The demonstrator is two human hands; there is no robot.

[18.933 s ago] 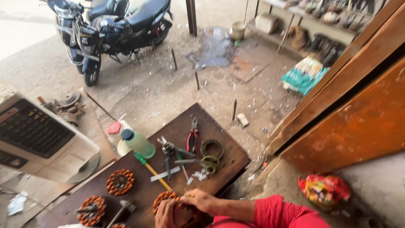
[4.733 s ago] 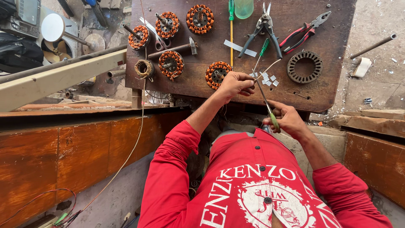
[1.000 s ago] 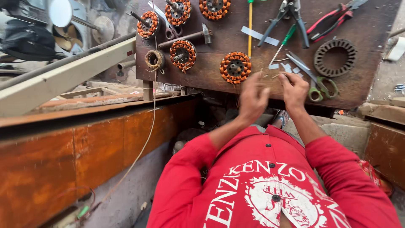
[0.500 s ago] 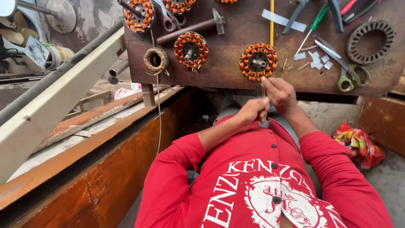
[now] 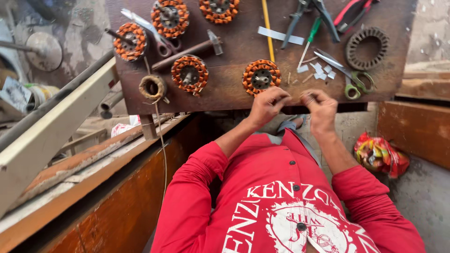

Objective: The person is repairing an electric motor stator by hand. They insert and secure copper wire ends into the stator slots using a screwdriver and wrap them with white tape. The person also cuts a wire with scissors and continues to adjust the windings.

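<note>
Two bare hands, left hand [image 5: 266, 106] and right hand [image 5: 319, 107], beside round copper-wound stator [image 5: 261, 77]

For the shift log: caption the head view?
Both hands, left hand and right hand, pinch something small beside a copper-wound stator.

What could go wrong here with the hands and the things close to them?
1. The scissors lie beside the right hand; a careless reach might meet the blades.
2. The paper bits are loose and could scatter.
3. The wound stator sits just above the left hand; a knock might damage its copper windings.
</note>
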